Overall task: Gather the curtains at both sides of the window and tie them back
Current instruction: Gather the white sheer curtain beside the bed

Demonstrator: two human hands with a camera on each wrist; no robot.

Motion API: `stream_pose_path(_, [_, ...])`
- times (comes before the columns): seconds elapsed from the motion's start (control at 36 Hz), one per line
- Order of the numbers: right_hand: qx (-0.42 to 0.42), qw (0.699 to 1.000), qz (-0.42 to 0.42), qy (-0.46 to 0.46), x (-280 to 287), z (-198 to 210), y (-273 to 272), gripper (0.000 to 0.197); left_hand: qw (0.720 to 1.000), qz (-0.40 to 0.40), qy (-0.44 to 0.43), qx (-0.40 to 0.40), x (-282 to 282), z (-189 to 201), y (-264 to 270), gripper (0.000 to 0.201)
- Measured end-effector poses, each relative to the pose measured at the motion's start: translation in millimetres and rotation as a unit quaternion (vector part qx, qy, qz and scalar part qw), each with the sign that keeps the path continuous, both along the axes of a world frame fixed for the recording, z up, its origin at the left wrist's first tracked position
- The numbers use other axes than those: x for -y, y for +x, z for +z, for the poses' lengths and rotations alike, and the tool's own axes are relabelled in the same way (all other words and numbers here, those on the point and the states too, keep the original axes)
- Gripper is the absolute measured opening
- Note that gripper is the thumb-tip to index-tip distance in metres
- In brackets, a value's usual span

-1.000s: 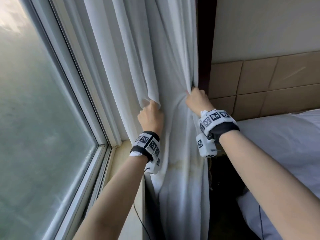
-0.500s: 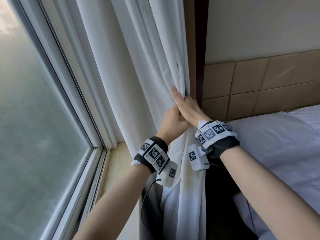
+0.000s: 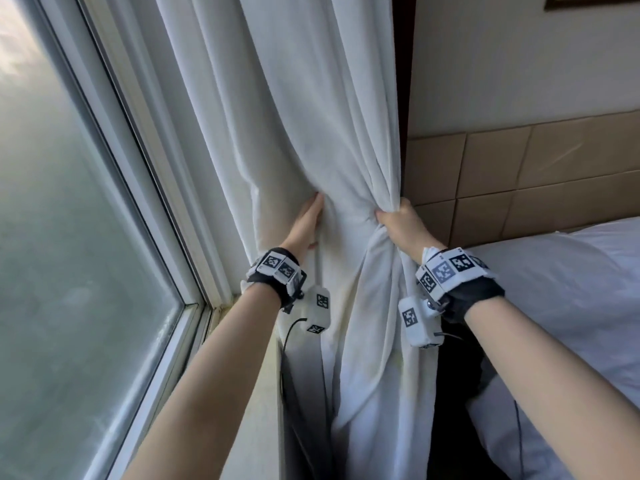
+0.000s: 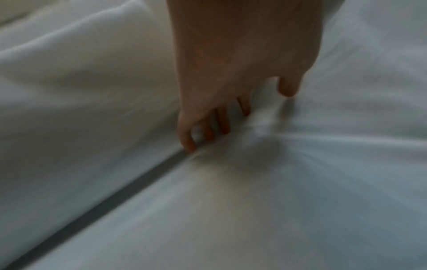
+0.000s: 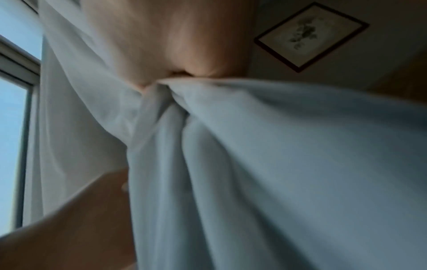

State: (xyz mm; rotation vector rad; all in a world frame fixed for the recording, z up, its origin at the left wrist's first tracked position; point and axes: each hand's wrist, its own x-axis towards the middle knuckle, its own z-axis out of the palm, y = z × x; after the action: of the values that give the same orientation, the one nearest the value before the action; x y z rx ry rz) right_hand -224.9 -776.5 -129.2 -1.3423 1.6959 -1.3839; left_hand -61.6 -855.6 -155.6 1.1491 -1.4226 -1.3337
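1. The right hand (image 3: 403, 225) reaches forward with the forearm extended, its fingers curled tight round a bunched fold of the white curtain (image 3: 311, 133), which hangs at 12 o'clock beside the window (image 3: 52, 237).
2. The left hand (image 3: 306, 223) lies at 9 o'clock from the right, fingers (image 4: 189, 138) straight and spread, pressing flat into the cloth and holding nothing.
3. The right hand's fingertips are buried in the fabric.
4. Both wrist views are blurred; a framed picture (image 5: 309, 36) shows at 1 o'clock.
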Motion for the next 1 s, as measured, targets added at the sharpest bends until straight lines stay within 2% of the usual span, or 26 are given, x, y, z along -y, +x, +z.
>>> stream_pose_path(0.08, [0.056, 0.998, 0.008, -0.009, 2.1, -1.4, -1.5, 0.038, 0.995, -0.078, 0.031, -0.058, -11.5, 10.3, -27.1, 0.064])
stream_pose_path(0.14, [0.054, 0.998, 0.014, -0.005, 4.0, -0.8, -2.5, 0.014, 0.987, -0.091, 0.047, -0.127, -21.3, 16.3, -41.4, 0.058])
stream_pose_path(0.17, [0.046, 0.999, 0.016, -0.002, 5.0, 0.4, -3.0, 0.01, 0.984, -0.09, 0.051, -0.143, -25.2, 17.6, -46.1, 0.054])
stream_pose_path(0.19, [0.04, 0.999, 0.014, 0.003, 8.6, 0.6, -4.3, 0.022, 0.984, -0.087, 0.055, -0.146, -28.6, 18.9, -50.1, 0.049])
stream_pose_path(0.22, [0.034, 0.999, 0.015, 0.005, 10.9, 0.7, -5.6, 0.025, 0.985, -0.086, 0.054, -0.138, -30.6, 18.7, -52.9, 0.044])
stream_pose_path(0.28, [0.017, 1.0, 0.013, 0.01, 14.4, 0.6, -9.3, 0.012, 0.988, -0.089, 0.055, -0.118, -32.7, 16.3, -57.2, 0.035])
stream_pose_path(0.33, [-0.007, 1.0, 0.018, 0.022, 17.2, 0.4, -13.2, 0.011, 0.99, -0.082, 0.05, -0.099, -35.4, 16.4, -56.4, 0.03])
stream_pose_path(0.44, [0.014, 1.0, -0.014, 0.001, 19.0, 3.2, -15.1, 0.026, 0.992, 0.009, -0.04, -0.117, -21.3, 5.8, -48.4, 0.017])
stream_pose_path(0.5, [0.037, 0.999, -0.023, -0.005, 17.4, 5.0, -13.5, 0.026, 0.989, 0.072, -0.061, -0.114, -14.8, 1.5, -43.2, 0.011])
stream_pose_path(0.61, [0.007, 1.0, -0.03, -0.004, 14.8, 5.7, -13.1, 0.035, 0.979, 0.14, -0.097, -0.112, -4.4, -5.9, -27.2, 0.018])
stream_pose_path(0.69, [-0.045, 0.999, -0.027, 0.009, 13.4, 6.0, -10.4, 0.041, 0.968, 0.203, -0.138, -0.045, -2.7, -8.9, -16.3, 0.02])
stream_pose_path(0.81, [-0.143, 0.989, -0.004, 0.018, 18.3, 1.4, -6.2, 0.05, 0.928, 0.292, -0.226, 0.05, -15.5, -12.8, -12.4, 0.028])
stream_pose_path(0.92, [-0.151, 0.988, -0.01, 0.015, 20.5, 1.5, -0.8, 0.04, 0.904, 0.299, -0.304, 0.038, -46.1, -24.2, -20.4, 0.027])
stream_pose_path(1.0, [-0.126, 0.992, -0.02, 0.012, 17.6, 2.7, -3.0, 0.038, 0.902, 0.237, -0.359, 0.05, -73.9, -29.4, -28.1, 0.024])
